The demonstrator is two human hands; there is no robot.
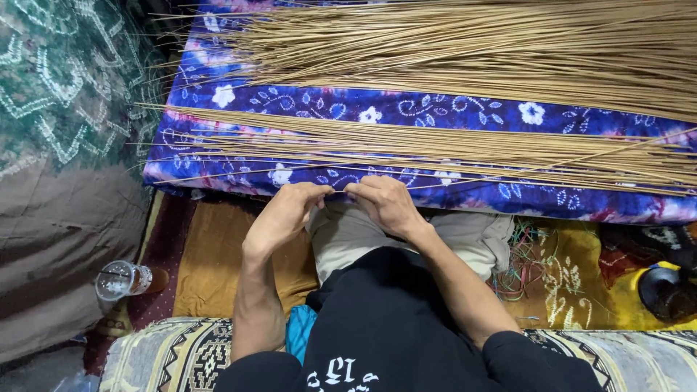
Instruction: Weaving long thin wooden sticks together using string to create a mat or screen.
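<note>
My left hand (284, 213) and my right hand (387, 204) meet fingertip to fingertip over my knee, at the near edge of a blue and purple flowered cloth (406, 109). Both pinch something very small or thin between thumb and fingers; I cannot tell what it is. Just beyond the fingers lies a long flat bundle of thin tan sticks (450, 149) running left to right across the cloth. A much larger heap of the same sticks (494, 47) lies further back.
A clear plastic cup with brown drink (123, 279) stands on the floor at left. Coloured thin strings (524, 263) lie on a yellow cloth at right, beside a dark round object (664, 290). A green patterned fabric (65, 80) fills the left side.
</note>
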